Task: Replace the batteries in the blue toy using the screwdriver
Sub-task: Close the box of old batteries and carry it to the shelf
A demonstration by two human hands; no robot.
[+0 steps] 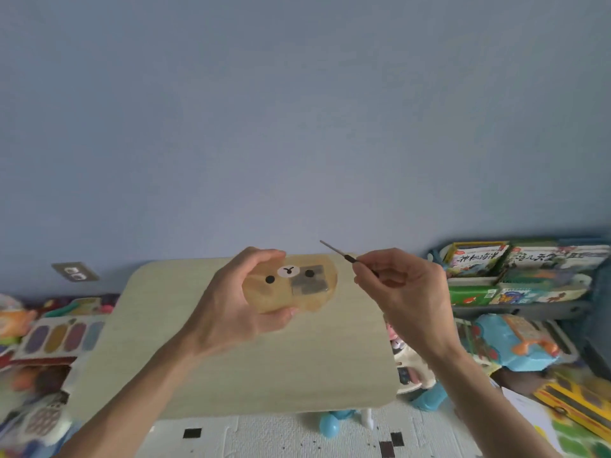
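While the camera tilts up so that the blue wall (297, 110) fills most of the view, the work area sits low in frame. Far left: a wall socket (75, 272) above a blurred pile of toys, including a paint palette box (61, 337) with oval colour wells.

Centre-left: the left hand (231, 302) is raised above the pale wooden surface (264, 368), fingers curled around the left edge of a tan, semi-transparent bear-face pouch (294, 285); thumb on top, fingertips below. The pouch shows two black eyes and a white muzzle. A grey rectangular item (309, 284) shows through the pouch on its right half; what it is cannot be told, possibly batteries or a packet.

Centre-right: the right hand (400, 285) pinches the screwdriver (347, 257) between thumb and fingertips at its dark handle. The thin metal shaft points up and left, tip in the air just beyond the pouch's upper right corner, apart from it.

Right: a blue toy (515, 342) with orange parts lies on the floor beside the surface, well apart from both hands. Behind it, a rack of picture books (522, 269). Lower right: a yellow toy bus (575, 408). Bottom centre: a white floor mat (281, 434) with black squares.
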